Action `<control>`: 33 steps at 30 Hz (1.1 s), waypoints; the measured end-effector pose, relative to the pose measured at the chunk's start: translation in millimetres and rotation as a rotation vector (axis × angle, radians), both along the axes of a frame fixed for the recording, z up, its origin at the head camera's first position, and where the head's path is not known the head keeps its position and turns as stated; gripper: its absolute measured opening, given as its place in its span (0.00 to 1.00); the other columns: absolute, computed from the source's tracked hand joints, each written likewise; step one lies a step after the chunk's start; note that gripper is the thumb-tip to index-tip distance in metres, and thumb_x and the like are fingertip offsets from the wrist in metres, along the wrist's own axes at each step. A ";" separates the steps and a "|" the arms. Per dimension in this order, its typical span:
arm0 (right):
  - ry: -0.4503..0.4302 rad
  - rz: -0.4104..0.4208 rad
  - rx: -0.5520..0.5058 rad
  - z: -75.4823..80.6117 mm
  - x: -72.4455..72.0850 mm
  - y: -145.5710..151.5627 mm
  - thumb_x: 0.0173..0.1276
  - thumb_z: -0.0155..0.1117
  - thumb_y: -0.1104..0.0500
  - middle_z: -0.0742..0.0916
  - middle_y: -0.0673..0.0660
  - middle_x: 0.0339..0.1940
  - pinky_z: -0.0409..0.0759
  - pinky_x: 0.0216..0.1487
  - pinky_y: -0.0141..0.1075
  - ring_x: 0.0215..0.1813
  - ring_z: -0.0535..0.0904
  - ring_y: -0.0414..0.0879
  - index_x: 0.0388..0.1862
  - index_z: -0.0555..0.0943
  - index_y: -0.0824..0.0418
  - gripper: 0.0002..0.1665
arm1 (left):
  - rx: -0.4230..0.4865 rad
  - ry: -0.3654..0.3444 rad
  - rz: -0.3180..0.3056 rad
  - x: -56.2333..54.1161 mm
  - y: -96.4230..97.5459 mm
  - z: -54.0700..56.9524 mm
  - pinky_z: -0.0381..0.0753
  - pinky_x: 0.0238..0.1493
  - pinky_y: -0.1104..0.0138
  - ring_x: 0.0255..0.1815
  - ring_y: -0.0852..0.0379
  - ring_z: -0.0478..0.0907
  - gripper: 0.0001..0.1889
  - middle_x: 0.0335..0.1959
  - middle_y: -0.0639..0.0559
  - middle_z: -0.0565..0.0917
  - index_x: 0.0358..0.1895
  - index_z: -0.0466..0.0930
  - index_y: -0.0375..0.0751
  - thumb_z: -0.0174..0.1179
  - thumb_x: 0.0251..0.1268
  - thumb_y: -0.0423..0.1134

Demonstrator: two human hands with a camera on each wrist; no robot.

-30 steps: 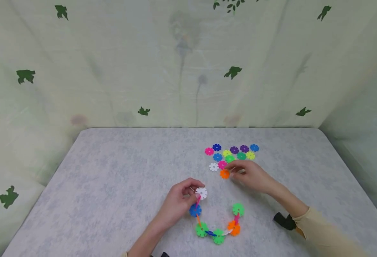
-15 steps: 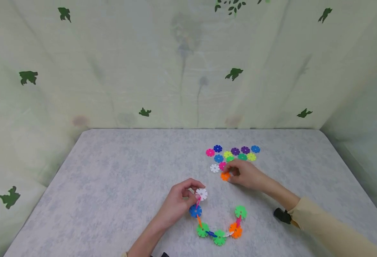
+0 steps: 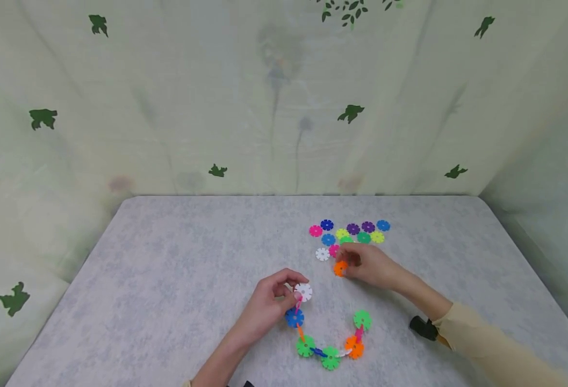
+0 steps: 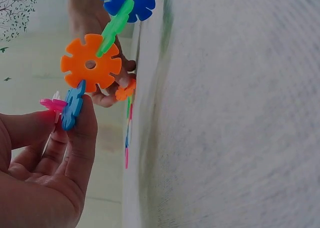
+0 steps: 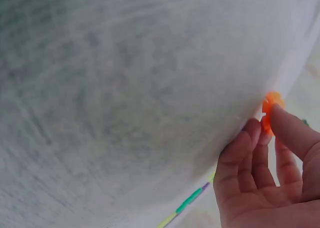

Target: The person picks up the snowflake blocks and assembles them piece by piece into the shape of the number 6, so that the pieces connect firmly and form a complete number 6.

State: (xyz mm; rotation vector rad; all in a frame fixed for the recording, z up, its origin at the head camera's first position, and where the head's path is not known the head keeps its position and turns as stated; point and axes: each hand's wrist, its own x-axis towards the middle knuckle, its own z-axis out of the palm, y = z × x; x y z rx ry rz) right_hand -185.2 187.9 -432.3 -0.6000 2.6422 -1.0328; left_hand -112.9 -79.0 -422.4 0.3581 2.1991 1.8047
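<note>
My left hand (image 3: 273, 299) pinches one end of a curved chain of interlocked plastic snowflake discs, near its white disc (image 3: 303, 292) and pink disc (image 4: 53, 104). Beyond that end come a blue disc (image 3: 294, 317) and others in orange, green, dark blue and white, curving round to a green end disc (image 3: 362, 320). My right hand (image 3: 368, 263) pinches a loose orange snowflake disc (image 3: 340, 269) between thumb and fingers. In the right wrist view this orange disc (image 5: 271, 112) is partly hidden by the thumb, close to the tabletop.
Several loose snowflake discs lie flat beyond my right hand, among them a white disc (image 3: 322, 254), a purple disc (image 3: 368, 227) and a yellow disc (image 3: 378, 237). They rest on a grey table (image 3: 177, 258). A patterned cloth (image 3: 187, 97) hangs behind the table's far edge.
My right hand has closed its fingers on the orange disc, drawn it slightly towards me and tilted it up. The left hand keeps its grip on the chain, nearly still.
</note>
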 end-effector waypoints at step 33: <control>-0.049 -0.153 -0.521 19.0 73.4 -48.1 0.68 0.66 0.60 0.86 0.47 0.39 0.82 0.48 0.37 0.45 0.83 0.55 0.43 0.83 0.54 0.06 | 0.049 -0.021 -0.031 0.1 2.9 -2.7 0.79 0.31 0.69 0.28 0.55 0.78 0.14 0.34 0.45 0.80 0.48 0.82 0.40 0.56 0.64 0.23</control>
